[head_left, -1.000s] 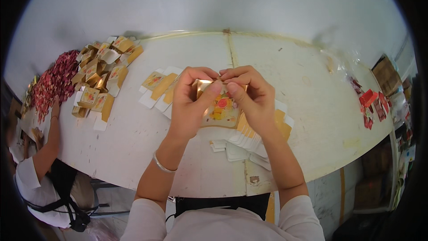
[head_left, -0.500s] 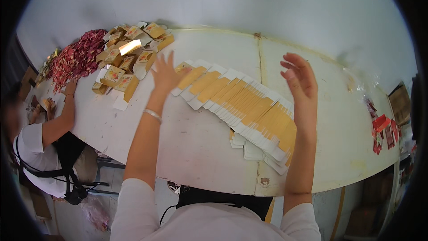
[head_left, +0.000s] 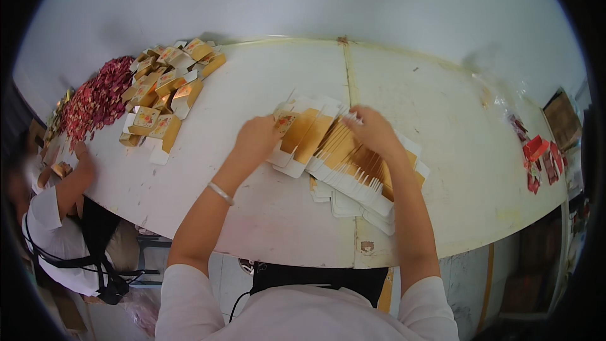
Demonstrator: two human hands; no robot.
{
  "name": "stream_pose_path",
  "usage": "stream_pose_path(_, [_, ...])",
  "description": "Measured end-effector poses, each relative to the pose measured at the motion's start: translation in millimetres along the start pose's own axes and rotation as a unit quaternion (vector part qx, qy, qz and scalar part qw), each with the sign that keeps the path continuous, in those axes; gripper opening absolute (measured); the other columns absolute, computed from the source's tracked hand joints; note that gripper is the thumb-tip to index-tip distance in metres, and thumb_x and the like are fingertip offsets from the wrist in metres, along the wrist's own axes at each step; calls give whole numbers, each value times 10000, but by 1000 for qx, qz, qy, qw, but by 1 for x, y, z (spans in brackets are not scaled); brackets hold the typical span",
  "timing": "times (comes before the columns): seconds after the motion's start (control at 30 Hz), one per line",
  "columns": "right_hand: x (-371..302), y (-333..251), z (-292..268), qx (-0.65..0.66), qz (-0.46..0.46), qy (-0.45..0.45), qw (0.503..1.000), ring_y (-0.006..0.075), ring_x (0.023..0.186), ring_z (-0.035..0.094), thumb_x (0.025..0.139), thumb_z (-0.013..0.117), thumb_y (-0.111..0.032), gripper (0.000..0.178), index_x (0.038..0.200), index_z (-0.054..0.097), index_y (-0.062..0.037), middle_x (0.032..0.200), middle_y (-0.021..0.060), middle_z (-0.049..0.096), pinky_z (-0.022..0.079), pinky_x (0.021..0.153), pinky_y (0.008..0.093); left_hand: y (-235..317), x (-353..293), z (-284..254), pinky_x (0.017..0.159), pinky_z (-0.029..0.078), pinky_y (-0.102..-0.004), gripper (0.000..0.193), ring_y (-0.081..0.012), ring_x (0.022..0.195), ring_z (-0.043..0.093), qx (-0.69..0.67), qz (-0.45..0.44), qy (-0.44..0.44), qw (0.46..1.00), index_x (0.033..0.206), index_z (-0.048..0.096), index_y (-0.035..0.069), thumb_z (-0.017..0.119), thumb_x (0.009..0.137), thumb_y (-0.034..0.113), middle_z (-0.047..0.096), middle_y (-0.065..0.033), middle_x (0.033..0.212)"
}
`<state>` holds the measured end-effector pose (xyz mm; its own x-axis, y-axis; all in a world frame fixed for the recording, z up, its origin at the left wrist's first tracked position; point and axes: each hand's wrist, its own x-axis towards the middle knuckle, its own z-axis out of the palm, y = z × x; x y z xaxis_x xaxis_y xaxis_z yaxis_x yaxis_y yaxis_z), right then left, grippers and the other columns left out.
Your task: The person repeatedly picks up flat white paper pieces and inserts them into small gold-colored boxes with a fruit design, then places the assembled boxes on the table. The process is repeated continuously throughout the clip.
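Observation:
A fanned row of flat folding cartons (head_left: 364, 163), gold with white flaps, lies on the table in front of me. My left hand (head_left: 257, 137) is closed on the flowered carton (head_left: 286, 122) at the row's left end. Over the middle of the row, my right hand (head_left: 374, 130) has its fingers bent and pinched on the upper edges of the cartons. Its wrist and forearm cover part of the row's right end. Several more flat cartons stick out from under the near side of the row.
On the left are a pile of opened-up gold boxes (head_left: 165, 88) and a heap of small red packets (head_left: 96, 102). A co-worker's arm (head_left: 72, 180) rests at the table's left edge. Red packets (head_left: 535, 149) and clear plastic (head_left: 499, 98) lie at the far right.
Both hands have come down from above the table onto the carton row. The left end of the row is now pushed inward, and the cartons are bunched closer together.

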<state>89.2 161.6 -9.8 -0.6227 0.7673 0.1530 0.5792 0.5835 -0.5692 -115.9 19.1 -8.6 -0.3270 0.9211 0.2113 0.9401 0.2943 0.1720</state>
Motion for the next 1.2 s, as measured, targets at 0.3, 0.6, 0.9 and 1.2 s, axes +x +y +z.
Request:
stream_pose_path(0.3, [-32,-86,-30,352,-189,239,885,214,851,545,794,619,-147,289,1043,538,-24,945,113,563,436,768,321,46,-19,-50,675,474,-271,271,-208,747,608,-417,75,209,881,1040,566,2,581,772,38,630,-137,887])
stream_pose_path(0.6, [-41,-71,-41,537,-54,78,838,104,831,541,842,588,-177,303,1070,504,4,945,55,581,446,673,248,64,-11,-55,886,414,-329,574,-210,1016,537,-362,114,265,886,1245,387,22,666,757,139,523,-126,1155])
stream_pose_path(0.9, [-27,-75,-34,-30,-309,469,827,268,870,494,702,694,-124,435,1068,486,-14,899,106,548,347,788,378,61,-18,-48,509,370,-241,167,-52,590,442,-563,97,30,820,981,518,-20,531,869,103,558,-9,712])
stream_pose_path(1.2, [-33,-81,-43,12,-256,347,902,216,739,394,721,673,-180,220,702,498,-47,723,63,423,325,662,329,73,-27,-49,555,400,-306,164,-248,596,500,-460,144,106,869,934,468,-25,544,825,71,517,-148,682])
